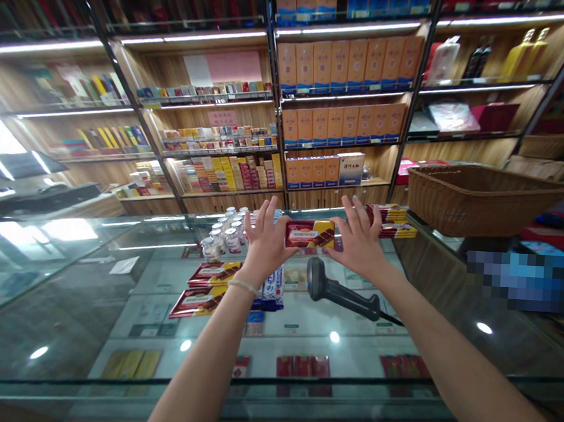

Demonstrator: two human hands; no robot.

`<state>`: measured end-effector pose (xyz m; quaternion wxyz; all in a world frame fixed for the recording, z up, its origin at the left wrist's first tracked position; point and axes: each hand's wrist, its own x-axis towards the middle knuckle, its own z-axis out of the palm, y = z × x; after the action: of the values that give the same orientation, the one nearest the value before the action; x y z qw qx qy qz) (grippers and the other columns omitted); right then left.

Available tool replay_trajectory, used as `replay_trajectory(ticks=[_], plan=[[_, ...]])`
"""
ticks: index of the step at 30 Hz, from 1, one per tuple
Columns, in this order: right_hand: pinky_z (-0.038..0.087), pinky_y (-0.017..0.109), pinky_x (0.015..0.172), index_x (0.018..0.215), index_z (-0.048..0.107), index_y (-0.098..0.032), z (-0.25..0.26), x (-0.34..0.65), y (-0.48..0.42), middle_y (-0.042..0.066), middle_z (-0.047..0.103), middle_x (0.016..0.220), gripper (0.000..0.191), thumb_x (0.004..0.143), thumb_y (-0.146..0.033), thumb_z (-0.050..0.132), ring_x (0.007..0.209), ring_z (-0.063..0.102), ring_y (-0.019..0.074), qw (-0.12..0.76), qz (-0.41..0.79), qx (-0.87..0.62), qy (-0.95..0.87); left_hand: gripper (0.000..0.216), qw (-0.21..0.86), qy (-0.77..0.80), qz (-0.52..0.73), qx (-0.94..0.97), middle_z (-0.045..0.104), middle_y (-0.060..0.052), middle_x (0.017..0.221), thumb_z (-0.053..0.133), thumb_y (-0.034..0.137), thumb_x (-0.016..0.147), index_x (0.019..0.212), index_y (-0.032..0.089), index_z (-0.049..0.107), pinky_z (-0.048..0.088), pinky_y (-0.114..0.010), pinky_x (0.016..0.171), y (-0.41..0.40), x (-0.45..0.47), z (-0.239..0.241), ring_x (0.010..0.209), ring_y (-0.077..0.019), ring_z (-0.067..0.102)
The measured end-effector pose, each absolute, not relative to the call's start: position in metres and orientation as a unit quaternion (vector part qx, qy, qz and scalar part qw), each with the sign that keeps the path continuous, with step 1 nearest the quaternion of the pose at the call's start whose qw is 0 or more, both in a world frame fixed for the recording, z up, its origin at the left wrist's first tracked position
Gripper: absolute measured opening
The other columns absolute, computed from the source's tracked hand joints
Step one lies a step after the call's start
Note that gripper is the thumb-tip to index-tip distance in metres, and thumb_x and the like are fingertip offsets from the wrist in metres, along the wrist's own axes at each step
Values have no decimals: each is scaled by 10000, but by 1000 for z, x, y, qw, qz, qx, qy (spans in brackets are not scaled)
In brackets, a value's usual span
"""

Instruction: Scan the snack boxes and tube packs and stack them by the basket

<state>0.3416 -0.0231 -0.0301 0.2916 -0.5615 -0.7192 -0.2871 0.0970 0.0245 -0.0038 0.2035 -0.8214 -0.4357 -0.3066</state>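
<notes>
Reaching in over glass bench, both forearms converging. Lying just short of packet: scanner, handle toward right forearm, probably for easy grabbing. Pinching red-yellow packet by opposite ends, left hand and right hand, fingers raised, likely keeping printed face uncovered. Can't tell if touching bench.

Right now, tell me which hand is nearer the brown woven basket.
Right hand: it grips the right end of the flat red-and-yellow packet, left of the brown woven basket. The left hand holds the packet's left end, farther away.
</notes>
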Motion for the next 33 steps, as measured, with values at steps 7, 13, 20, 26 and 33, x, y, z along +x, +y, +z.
replay_trajectory(ticks=[7,13,20,26,33], plan=[[18,677,1282,1318,619,-146,-26,337,-33,223,227,1756,543,883,-468,667,1602,218,430,300,-302,-553,-716,656,213,-435,-326,-812,189,-178,1777,868,499,790,1338,254,603,-17,-662,1313,23,94,-10,1641,-402,184],[43,666,1279,1291,618,-135,-24,332,-39,253,329,1710,522,870,-437,687,1568,287,424,322,-349,-517,-712,775,228,-422,-306,-822,183,-199,1775,861,469,809,1487,263,547,-42,-690,1294,11,98,-7,1635,-434,185],[41,682,1282,1311,592,-142,-22,327,-45,240,302,1725,550,847,-415,710,1596,242,401,327,-373,-483,-722,774,249,-387,-313,-831,234,-187,1764,886,364,786,1479,302,546,14,-729,1283,0,105,-5,1629,-412,224],[31,691,1283,1339,586,-155,-20,325,-49,224,283,1737,567,863,-438,707,1611,206,401,325,-356,-479,-734,680,237,-386,-325,-830,253,-173,1761,902,328,762,1375,287,611,6,-736,1284,2,106,-8,1631,-418,213],[134,691,1272,1494,487,-260,-18,340,-50,104,110,1803,565,954,-412,561,1643,115,383,395,-271,-504,-719,663,197,-407,-360,-816,162,-147,1789,908,357,775,1383,337,646,33,-758,1267,3,100,-9,1629,-467,167]])
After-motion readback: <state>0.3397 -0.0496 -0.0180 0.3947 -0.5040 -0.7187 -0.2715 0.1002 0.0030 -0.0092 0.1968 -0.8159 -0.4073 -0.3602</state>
